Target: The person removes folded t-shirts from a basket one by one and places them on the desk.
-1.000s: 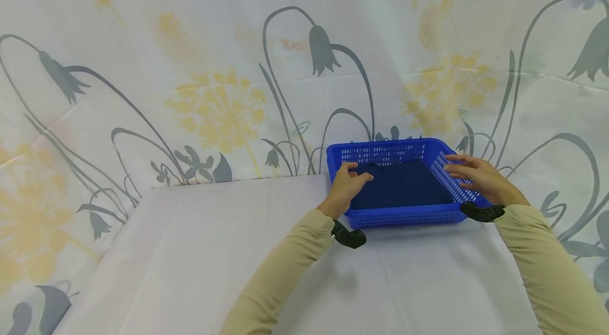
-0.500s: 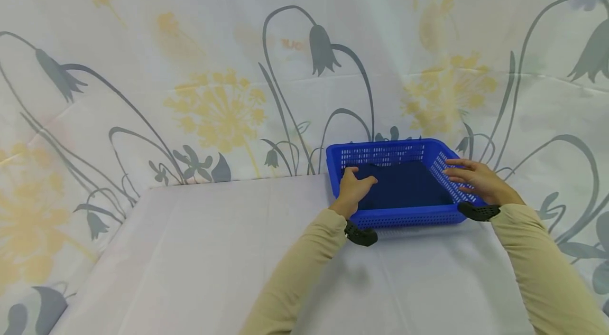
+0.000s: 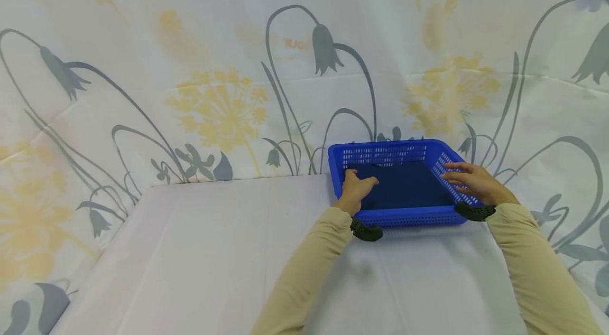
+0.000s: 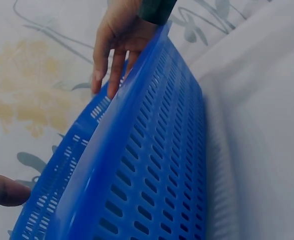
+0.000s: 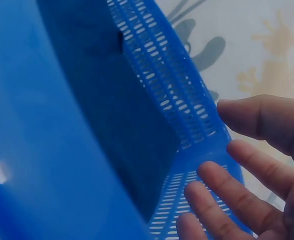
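- A white-topped table (image 3: 204, 256) is spread out to the left of the blue basket (image 3: 411, 217) and in front of it.
- The blue basket is borne upright, directly on the table.
- The table's back edge is seen running leftward from the basket.
- A soft shadow (image 3: 362, 270) is cast in front of the basket.

I see the basket (image 3: 411, 217) as a strong blue, its walls patterned with rows of slots. The sheet (image 3: 404, 184) inside the basket is dark navy. Beneath the basket, my bench (image 3: 214, 250) is white; behind the basket, the white backdrop (image 3: 228, 2) carries grey bellflowers and yellow flower heads. Nearer me than the basket, sleeves (image 3: 304, 277) show beige.
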`<state>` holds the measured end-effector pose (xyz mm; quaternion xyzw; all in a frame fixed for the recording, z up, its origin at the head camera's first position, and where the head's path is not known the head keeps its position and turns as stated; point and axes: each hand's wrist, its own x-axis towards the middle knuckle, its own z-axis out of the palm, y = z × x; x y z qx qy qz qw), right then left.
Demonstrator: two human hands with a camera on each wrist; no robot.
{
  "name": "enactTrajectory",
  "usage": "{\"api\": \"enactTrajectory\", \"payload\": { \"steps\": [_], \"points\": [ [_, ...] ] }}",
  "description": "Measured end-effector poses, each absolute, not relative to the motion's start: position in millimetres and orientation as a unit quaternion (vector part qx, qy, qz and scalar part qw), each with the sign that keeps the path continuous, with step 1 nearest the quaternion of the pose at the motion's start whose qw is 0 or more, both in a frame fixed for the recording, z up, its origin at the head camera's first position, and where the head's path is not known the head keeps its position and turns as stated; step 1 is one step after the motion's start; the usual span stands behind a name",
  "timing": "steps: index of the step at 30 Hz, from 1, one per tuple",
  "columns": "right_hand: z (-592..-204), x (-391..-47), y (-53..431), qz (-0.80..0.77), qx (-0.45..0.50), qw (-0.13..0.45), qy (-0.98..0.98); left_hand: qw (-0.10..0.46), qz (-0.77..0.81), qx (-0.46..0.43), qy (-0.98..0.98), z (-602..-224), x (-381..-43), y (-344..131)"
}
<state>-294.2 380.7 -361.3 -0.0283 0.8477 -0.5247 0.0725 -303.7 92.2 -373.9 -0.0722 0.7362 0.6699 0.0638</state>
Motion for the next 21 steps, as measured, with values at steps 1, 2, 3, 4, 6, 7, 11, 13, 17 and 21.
{"api": "enactTrajectory", "payload": {
  "steps": [1, 2, 3, 4, 6, 7, 11, 13, 17, 21],
  "points": [
    [-362.0, -294.3, 381.0, -0.523, -0.028, 0.073, 0.849, 0.066, 0.67, -0.076, 0.735, -374.3, -304.1, 92.9],
    [-362.4, -294.5, 380.9, -0.525, -0.027, 0.073, 0.847, 0.068, 0.67, -0.079, 0.735, -374.6, -304.7, 93.5],
    [-362.8, -294.7, 380.9, -0.526, -0.027, 0.073, 0.847, 0.071, 0.67, -0.082, 0.734, -375.1, -305.5, 94.0],
    [-362.9, -294.7, 380.7, -0.527, -0.025, 0.074, 0.846, 0.074, 0.671, -0.084, 0.733, -375.5, -306.1, 94.5],
    [-362.9, -295.1, 380.3, -0.532, -0.02, 0.077, 0.843, 0.08, 0.673, -0.089, 0.73, -376.3, -307.6, 95.0],
    [-362.9, -295.2, 380.1, -0.534, -0.018, 0.079, 0.841, 0.083, 0.673, -0.09, 0.729, -376.7, -308.3, 95.2],
    [-363.7, -296.5, 379.3, -0.528, -0.019, 0.089, 0.844, 0.099, 0.676, -0.095, 0.724, -378.1, -311.2, 94.9],
    [-364.2, -297.3, 379.0, -0.517, -0.026, 0.099, 0.85, 0.108, 0.675, -0.097, 0.723, -378.2, -312.1, 94.4],
    [-365.5, -299.5, 379.1, -0.489, -0.037, 0.12, 0.863, 0.133, 0.667, -0.098, 0.727, -377.7, -311.8, 93.5],
    [-365.5, -300.1, 377.9, -0.48, -0.038, 0.136, 0.866, 0.153, 0.653, -0.093, 0.736, -378.1, -310.4, 93.3]
  ]
}}
